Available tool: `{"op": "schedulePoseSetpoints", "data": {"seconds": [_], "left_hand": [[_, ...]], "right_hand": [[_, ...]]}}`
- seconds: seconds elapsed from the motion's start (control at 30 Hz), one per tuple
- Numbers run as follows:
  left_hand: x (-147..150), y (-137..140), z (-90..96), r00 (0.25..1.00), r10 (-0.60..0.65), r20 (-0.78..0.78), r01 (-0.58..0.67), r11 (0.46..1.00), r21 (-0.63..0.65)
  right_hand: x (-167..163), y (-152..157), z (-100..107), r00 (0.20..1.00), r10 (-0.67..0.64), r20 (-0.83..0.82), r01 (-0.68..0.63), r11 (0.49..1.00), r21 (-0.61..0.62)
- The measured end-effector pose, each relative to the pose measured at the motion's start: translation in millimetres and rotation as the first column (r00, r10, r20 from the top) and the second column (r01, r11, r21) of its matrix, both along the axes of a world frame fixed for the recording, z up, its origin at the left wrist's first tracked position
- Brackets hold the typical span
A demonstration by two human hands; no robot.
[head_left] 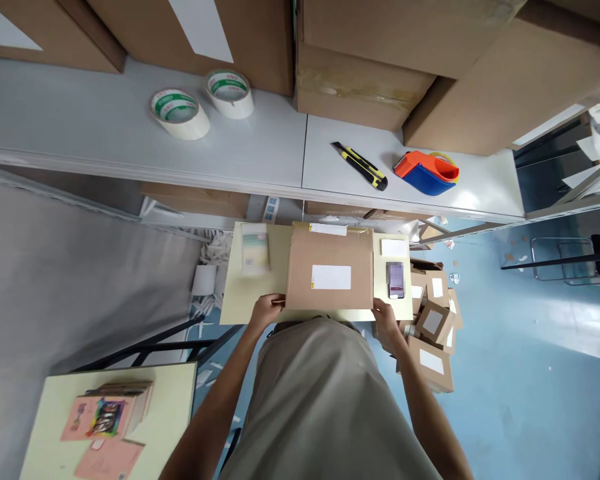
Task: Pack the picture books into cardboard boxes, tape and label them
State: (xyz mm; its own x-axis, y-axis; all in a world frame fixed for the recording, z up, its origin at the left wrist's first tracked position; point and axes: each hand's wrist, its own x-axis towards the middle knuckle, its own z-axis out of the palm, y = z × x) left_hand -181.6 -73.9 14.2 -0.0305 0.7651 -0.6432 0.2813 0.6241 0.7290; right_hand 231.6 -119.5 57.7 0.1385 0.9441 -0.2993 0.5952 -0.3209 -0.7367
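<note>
A brown cardboard box (330,244) lies on the pale yellow table in front of my body. It carries one white label on its top and another at its far edge. My left hand (267,311) grips the box at its near left corner, fingertips partly hidden under the edge. At the near right corner my right hand (384,313) holds it as well, its fingers partly hidden by the box. Left of the box lies a blurred stack of labels or paper (255,249). A phone (395,279) and a white label (394,248) lie to its right.
Beyond the table (234,293) runs a grey shelf (260,150) with two tape rolls (180,115), a utility knife (360,165), an orange-blue tape dispenser (427,172) and large cartons (365,87). Labelled boxes (433,321) pile on the floor at right. Books (105,413) sit on a side table.
</note>
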Motion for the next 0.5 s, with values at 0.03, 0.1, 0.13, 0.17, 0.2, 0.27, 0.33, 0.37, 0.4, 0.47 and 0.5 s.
{"op": "schedulePoseSetpoints", "data": {"seconds": [0.03, 0.1, 0.13, 0.17, 0.2, 0.27, 0.33, 0.37, 0.4, 0.47, 0.5], "left_hand": [[-1, 3, -4.7, 1.0, 0.002, 0.004, -0.001, 1.0, -0.018], [-3, 18, -9.6, 0.999, 0.041, 0.011, -0.041, 0.999, -0.016], [-3, 30, -9.8, 0.997, 0.075, 0.012, -0.075, 0.997, 0.012], [-2, 43, -8.7, 0.994, 0.112, 0.011, -0.112, 0.992, 0.055], [0, 56, -6.5, 0.989, 0.144, 0.018, -0.145, 0.984, 0.106], [7, 83, 0.8, 0.984, 0.171, 0.051, -0.177, 0.967, 0.183], [17, 101, 10.2, 0.986, 0.151, 0.065, -0.161, 0.966, 0.202], [21, 106, 15.3, 0.988, 0.143, 0.054, -0.151, 0.968, 0.2], [25, 109, 20.4, 0.99, 0.141, 0.031, -0.144, 0.969, 0.2], [30, 105, 31.2, 0.988, 0.15, -0.03, -0.14, 0.965, 0.221], [31, 100, 37.0, 0.987, 0.153, -0.054, -0.136, 0.961, 0.24]], "right_hand": [[6, 4, -4, 1.0, 0.001, -0.004, -0.001, 1.0, -0.016], [18, 20, -8, 1.0, -0.025, -0.015, 0.025, 0.999, -0.028], [24, 32, -9, 0.999, -0.043, -0.016, 0.043, 0.999, -0.02], [28, 45, -8, 0.998, -0.063, -0.025, 0.063, 0.998, -0.012], [30, 59, -8, 0.996, -0.081, -0.043, 0.081, 0.997, -0.008], [30, 85, -5, 0.99, -0.102, -0.1, 0.101, 0.995, -0.016], [25, 105, -3, 0.985, -0.101, -0.143, 0.098, 0.995, -0.023], [23, 110, -2, 0.984, -0.095, -0.153, 0.093, 0.995, -0.022], [21, 112, -1, 0.983, -0.09, -0.158, 0.089, 0.996, -0.017], [19, 107, 4, 0.983, -0.08, -0.165, 0.082, 0.997, 0.006], [19, 102, 7, 0.983, -0.073, -0.169, 0.078, 0.997, 0.022]]}}
